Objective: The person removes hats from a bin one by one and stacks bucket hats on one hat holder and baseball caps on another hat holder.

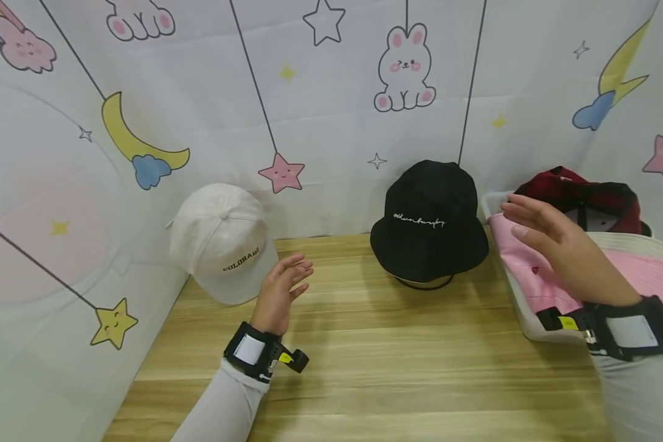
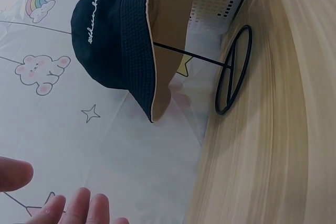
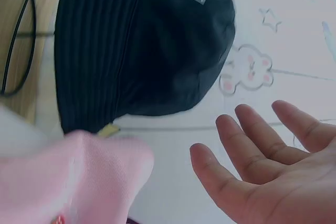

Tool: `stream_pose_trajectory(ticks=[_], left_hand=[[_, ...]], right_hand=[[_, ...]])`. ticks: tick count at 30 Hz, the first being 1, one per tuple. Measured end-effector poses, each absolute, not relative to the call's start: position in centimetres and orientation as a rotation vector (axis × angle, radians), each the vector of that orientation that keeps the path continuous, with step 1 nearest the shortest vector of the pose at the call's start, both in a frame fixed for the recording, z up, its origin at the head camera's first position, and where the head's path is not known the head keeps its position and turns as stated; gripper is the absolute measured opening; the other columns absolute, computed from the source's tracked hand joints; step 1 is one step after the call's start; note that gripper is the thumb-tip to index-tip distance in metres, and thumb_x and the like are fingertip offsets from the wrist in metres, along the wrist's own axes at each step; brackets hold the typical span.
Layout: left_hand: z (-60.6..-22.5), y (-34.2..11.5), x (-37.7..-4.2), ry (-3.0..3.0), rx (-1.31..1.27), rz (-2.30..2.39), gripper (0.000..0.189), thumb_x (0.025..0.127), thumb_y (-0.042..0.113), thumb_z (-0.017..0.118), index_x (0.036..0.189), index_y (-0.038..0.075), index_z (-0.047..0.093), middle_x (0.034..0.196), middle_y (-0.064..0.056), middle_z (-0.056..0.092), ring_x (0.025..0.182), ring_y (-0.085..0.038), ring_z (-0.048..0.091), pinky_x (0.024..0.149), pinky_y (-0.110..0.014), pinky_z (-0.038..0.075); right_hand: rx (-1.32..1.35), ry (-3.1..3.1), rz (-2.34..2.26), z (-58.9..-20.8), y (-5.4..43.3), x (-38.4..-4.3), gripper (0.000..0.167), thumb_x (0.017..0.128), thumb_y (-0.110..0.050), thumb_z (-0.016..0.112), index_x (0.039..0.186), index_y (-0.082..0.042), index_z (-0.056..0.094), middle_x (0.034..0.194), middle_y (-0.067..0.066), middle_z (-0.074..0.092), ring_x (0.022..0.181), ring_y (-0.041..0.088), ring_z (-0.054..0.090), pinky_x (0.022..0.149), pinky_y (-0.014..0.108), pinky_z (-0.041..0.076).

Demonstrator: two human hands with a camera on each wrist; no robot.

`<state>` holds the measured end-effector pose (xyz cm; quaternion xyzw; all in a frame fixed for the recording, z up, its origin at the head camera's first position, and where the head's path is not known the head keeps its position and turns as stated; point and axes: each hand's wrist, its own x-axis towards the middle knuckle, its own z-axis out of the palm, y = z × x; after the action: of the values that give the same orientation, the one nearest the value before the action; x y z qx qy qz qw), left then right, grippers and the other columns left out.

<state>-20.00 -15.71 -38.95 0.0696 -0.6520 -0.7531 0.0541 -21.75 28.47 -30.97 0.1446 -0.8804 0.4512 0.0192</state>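
In the head view a black bucket hat (image 1: 428, 215) with white script sits on a black wire stand (image 2: 233, 72), its tan lining showing in the left wrist view. To the left is a white cap (image 1: 221, 233) lettered COLORADO. My left hand (image 1: 282, 291) is in front of the cap's brim, fingers relaxed, holding nothing. Over the white basket (image 1: 522, 301) at the right, my right hand (image 1: 563, 248) hovers with fingers extended and nothing in its grasp. Inside that basket lie a pink hat (image 1: 516, 264) and a dark red cap (image 1: 630, 202).
A wooden tabletop (image 1: 387, 368) spreads below both hands. Behind it hangs a white cloth backdrop (image 1: 331, 110) printed with rabbits, stars and moons, which also runs down the left side. The basket's perforated wall (image 2: 218, 3) shows in the left wrist view.
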Motion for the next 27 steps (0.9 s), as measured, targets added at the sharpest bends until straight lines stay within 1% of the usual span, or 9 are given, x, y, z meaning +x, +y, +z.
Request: stream_pose_trajectory(ticks=[1,2,5,10,13,15,17,22,27], left_hand=[[-39.0,-15.7,-20.0,-1.983,0.211,-2.285,0.033,0.102,0.014,0.052,0.134,0.007,0.055,0.133,-0.016,0.061,0.124,-0.028,0.059,0.099,-0.041,0.045],[-39.0,-15.7,-20.0,-1.986,0.21,-2.282,0.033,0.102,0.015,0.052,0.134,0.007,0.055,0.133,-0.016,0.062,0.123,-0.028,0.059,0.1,-0.042,0.044],[-39.1,-15.6,-20.0,-1.989,0.202,-2.281,0.033,0.102,0.015,0.052,0.134,0.007,0.055,0.132,-0.015,0.062,0.122,-0.027,0.06,0.102,-0.044,0.044],[-39.2,-15.7,-20.1,-1.988,0.204,-2.289,0.032,0.102,0.015,0.051,0.133,0.007,0.056,0.13,-0.013,0.064,0.12,-0.026,0.062,0.101,-0.043,0.044],[-39.3,-15.7,-20.1,-1.989,0.208,-2.294,0.031,0.103,0.015,0.049,0.133,0.007,0.055,0.129,-0.013,0.064,0.119,-0.025,0.063,0.1,-0.042,0.045],[-39.4,-15.7,-20.1,-1.984,0.208,-2.3,0.031,0.103,0.015,0.049,0.133,0.007,0.055,0.129,-0.014,0.064,0.117,-0.024,0.064,0.102,-0.043,0.045],[-39.4,-15.7,-20.1,-1.983,0.204,-2.302,0.032,0.103,0.016,0.048,0.133,0.008,0.055,0.129,-0.015,0.064,0.118,-0.026,0.064,0.102,-0.044,0.045],[-39.5,-15.7,-20.1,-1.994,0.195,-2.291,0.033,0.104,0.017,0.049,0.135,0.008,0.055,0.129,-0.015,0.064,0.122,-0.031,0.062,0.102,-0.044,0.046],[-39.6,-15.7,-20.0,-1.995,0.198,-2.285,0.033,0.104,0.016,0.049,0.134,0.009,0.056,0.129,-0.017,0.063,0.12,-0.03,0.063,0.102,-0.044,0.046]], right_hand=[[0.416,-2.739,1.395,-31.1,28.7,-22.0,0.058,0.106,-0.043,0.046,0.159,-0.04,0.022,0.165,0.008,0.032,0.148,0.038,0.031,0.114,0.067,0.033],[0.395,-2.735,1.4,-31.2,28.9,-22.1,0.059,0.106,-0.044,0.046,0.159,-0.039,0.021,0.165,0.01,0.031,0.149,0.041,0.03,0.109,0.074,0.03],[0.334,-2.734,1.394,-31.4,29.6,-22.6,0.062,0.105,-0.047,0.047,0.16,-0.039,0.02,0.166,0.013,0.029,0.149,0.044,0.028,0.11,0.075,0.027],[0.255,-2.773,1.394,-31.9,30.2,-23.3,0.069,0.103,-0.051,0.048,0.162,-0.033,0.017,0.166,0.018,0.026,0.15,0.049,0.024,0.11,0.076,0.025],[0.211,-2.81,1.378,-32.3,30.4,-23.8,0.076,0.102,-0.054,0.049,0.163,-0.027,0.014,0.166,0.021,0.024,0.15,0.05,0.023,0.11,0.077,0.025],[0.197,-2.827,1.365,-32.5,30.5,-24.1,0.079,0.101,-0.055,0.05,0.163,-0.023,0.013,0.166,0.023,0.023,0.149,0.051,0.022,0.11,0.077,0.025],[0.189,-2.844,1.336,-32.8,30.7,-24.5,0.082,0.1,-0.056,0.05,0.163,-0.021,0.012,0.166,0.024,0.022,0.149,0.053,0.023,0.109,0.077,0.026],[0.185,-2.896,1.254,-33.7,31.0,-25.3,0.086,0.1,-0.058,0.05,0.164,-0.017,0.01,0.165,0.027,0.02,0.145,0.057,0.026,0.107,0.076,0.029],[0.176,-2.98,1.144,-34.3,30.9,-25.8,0.088,0.099,-0.059,0.05,0.163,-0.01,0.013,0.162,0.033,0.02,0.14,0.061,0.031,0.106,0.073,0.033]])
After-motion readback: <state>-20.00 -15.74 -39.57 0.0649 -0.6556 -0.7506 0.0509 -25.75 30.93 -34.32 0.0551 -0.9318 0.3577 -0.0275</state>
